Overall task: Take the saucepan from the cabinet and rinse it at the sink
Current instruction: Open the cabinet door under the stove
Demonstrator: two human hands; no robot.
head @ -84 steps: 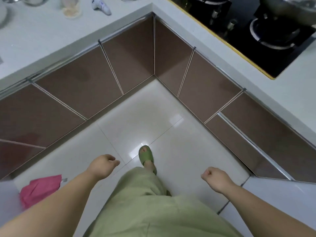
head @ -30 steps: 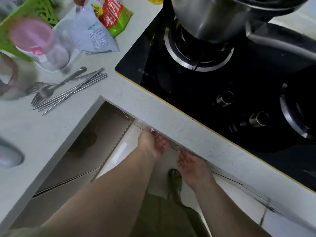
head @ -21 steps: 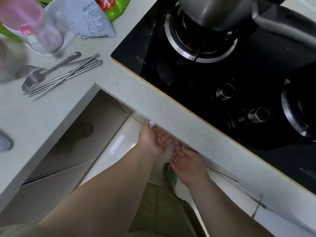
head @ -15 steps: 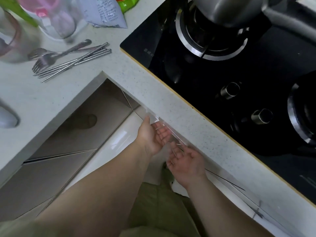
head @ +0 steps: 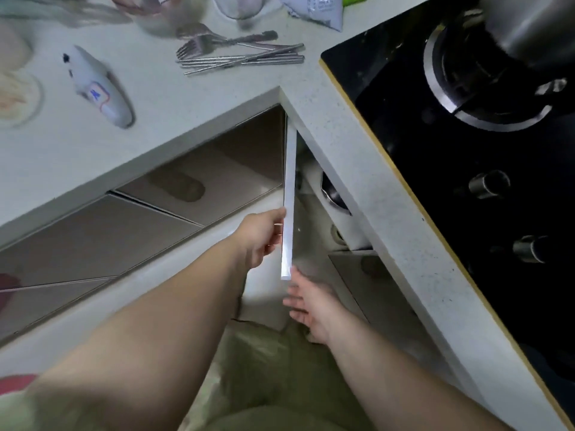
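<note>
Saucepan hunting was at the door-opening step: the left hand (head: 259, 236) gripped the cabinet door (head: 287, 206) edge, the right hand (head: 312, 303) hung open and empty, and next came reaching inside, where I couldn't pick out the pan.

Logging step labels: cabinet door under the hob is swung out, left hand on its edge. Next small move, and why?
Probably reach the free right hand into the opening: the left hand holds the cabinet door open, and a dark rounded rim, possibly the saucepan, shows just under the counter.
</note>
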